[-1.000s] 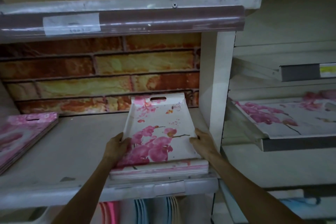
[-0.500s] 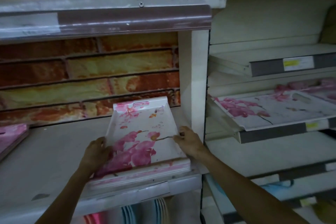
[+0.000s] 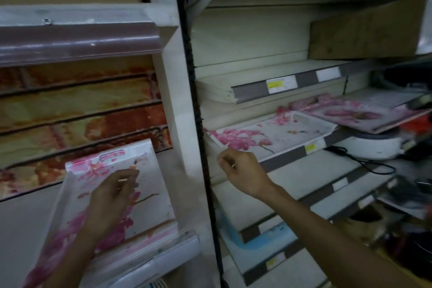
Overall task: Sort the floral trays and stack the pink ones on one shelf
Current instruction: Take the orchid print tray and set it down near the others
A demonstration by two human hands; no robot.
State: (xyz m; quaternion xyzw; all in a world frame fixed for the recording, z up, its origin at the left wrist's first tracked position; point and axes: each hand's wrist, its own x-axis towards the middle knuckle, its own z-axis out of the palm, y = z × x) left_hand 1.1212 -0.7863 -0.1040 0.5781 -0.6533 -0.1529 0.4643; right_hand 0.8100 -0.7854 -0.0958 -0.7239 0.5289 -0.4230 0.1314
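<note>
Our left hand [image 3: 112, 190] hovers with fingers loosely curled over the stack of pink floral trays [image 3: 131, 196] on the left shelf [image 3: 28, 222], gripping nothing. Our right hand [image 3: 240, 170], also loosely curled and empty, hangs just in front of the near edge of another floral tray [image 3: 275, 135] on the right-hand shelf [image 3: 289, 154]. Farther right lies one more pink tray [image 3: 350, 113], resting on a white appliance [image 3: 374, 145].

2 bare forearms, no sleeves, left hand [image 3: 112, 190], right hand [image 3: 243, 172], short fingernails
</note>
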